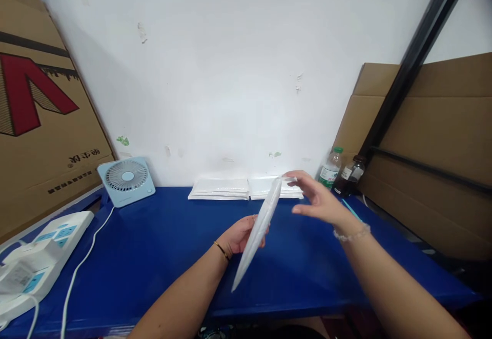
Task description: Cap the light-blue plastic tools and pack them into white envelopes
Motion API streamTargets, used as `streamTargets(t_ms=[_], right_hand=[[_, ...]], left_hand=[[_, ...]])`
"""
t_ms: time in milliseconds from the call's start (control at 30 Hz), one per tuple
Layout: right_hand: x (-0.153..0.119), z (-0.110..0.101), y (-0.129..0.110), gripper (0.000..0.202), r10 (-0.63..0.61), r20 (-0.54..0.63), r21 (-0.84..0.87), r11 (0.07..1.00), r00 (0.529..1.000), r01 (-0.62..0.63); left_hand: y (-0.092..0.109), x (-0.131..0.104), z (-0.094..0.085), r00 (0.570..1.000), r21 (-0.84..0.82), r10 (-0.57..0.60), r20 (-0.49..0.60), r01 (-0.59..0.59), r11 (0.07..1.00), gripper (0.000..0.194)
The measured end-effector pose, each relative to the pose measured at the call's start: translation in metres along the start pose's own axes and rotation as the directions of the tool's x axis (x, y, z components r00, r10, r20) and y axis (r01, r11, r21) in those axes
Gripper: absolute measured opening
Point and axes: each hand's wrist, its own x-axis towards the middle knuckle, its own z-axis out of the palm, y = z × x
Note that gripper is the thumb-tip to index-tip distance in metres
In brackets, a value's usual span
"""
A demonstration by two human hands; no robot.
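A thin white packet [257,236], wrapped in what looks like crinkled plastic, is held nearly edge-on and tilted above the table. My left hand [246,230] is closed around its middle, with fingertips showing on the far side. Up at the packet's top end is my right hand [313,200], thumb and fingers spread apart. Its fingertips are close to that upper edge; whether they touch it I cannot tell. Behind, against the wall, lie two low stacks of similar white packets, a left stack [219,189] and a right stack [294,191] partly covered by my right hand.
On the blue table [161,262], a light-blue fan [126,180] stands at the back left, near a white power strip [49,257] with cables. A clear bottle [330,168] and a dark bottle [349,176] stand back right. Cardboard [46,123] flanks the left side, more cardboard [434,175] the right.
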Motion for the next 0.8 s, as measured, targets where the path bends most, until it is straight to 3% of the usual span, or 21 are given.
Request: streamTargets(t_ms=[67,133,200,267,300,367,467,500,567,600,633,700,733,800], right_hand=[[-0.002,0.012,0.013,0.057,-0.033,-0.082,-0.046,0.998,0.996,0.03],[-0.004,0.024,0.021,0.065,-0.07,-0.254,-0.036,0.997,0.965,0.063],[-0.008,0.036,0.025,0.068,-0.121,-0.457,-0.051,0.993,0.881,0.11],[-0.013,0.045,0.028,0.064,-0.186,-0.542,-0.152,0.981,0.819,0.122],[-0.016,0.048,0.028,0.063,-0.218,-0.512,-0.222,0.968,0.831,0.117],[-0.019,0.05,0.028,0.056,-0.226,-0.362,-0.313,0.943,0.904,0.11],[-0.017,0.041,0.024,0.03,-0.04,-0.072,-0.201,0.979,0.997,0.025],[-0.015,0.036,0.024,0.026,0.049,0.046,-0.116,0.992,0.998,-0.043],[-0.01,0.026,0.028,0.026,0.18,0.258,0.049,0.979,0.949,-0.199],[-0.006,0.022,0.033,0.026,0.216,0.283,0.126,0.957,0.934,-0.26],[-0.002,0.018,0.04,0.026,0.255,0.25,0.201,0.93,0.934,-0.307],[0.007,0.011,0.061,0.026,0.35,0.062,0.347,0.871,0.935,-0.349],[0.013,0.008,0.075,0.027,0.406,-0.063,0.408,0.844,0.912,-0.348],[0.025,0.0,0.106,0.033,0.489,-0.305,0.452,0.829,0.817,-0.328]], left_hand=[[0.0,-0.001,-0.001,0.997,0.018,-0.042,0.062,0.041,0.999,0.025],[-0.001,-0.001,0.0,0.993,-0.009,-0.044,0.113,0.045,0.999,0.021],[-0.002,-0.001,0.0,0.986,-0.091,-0.036,0.161,0.051,0.995,0.019],[-0.002,-0.001,-0.002,0.978,-0.174,-0.048,0.203,0.084,0.981,0.019],[-0.001,-0.001,-0.003,0.973,-0.192,-0.067,0.222,0.111,0.975,0.019],[-0.001,-0.001,-0.005,0.955,-0.165,-0.135,0.263,0.183,0.969,0.022],[-0.002,-0.003,-0.006,0.941,-0.051,-0.226,0.253,0.246,0.968,0.027],[-0.002,-0.003,-0.007,0.944,-0.023,-0.236,0.228,0.248,0.969,0.028],[-0.003,-0.005,-0.009,0.956,-0.024,-0.229,0.185,0.237,0.971,0.03],[-0.003,-0.005,-0.01,0.956,-0.06,-0.229,0.185,0.243,0.968,0.031],[-0.002,-0.005,-0.011,0.956,-0.121,-0.221,0.193,0.247,0.962,0.032],[0.002,-0.004,-0.014,0.966,-0.277,-0.172,0.193,0.222,0.935,0.035],[0.004,-0.004,-0.015,0.976,-0.349,-0.139,0.169,0.192,0.917,0.038],[0.01,-0.002,-0.017,0.995,-0.455,-0.072,0.072,0.097,0.885,0.045]])
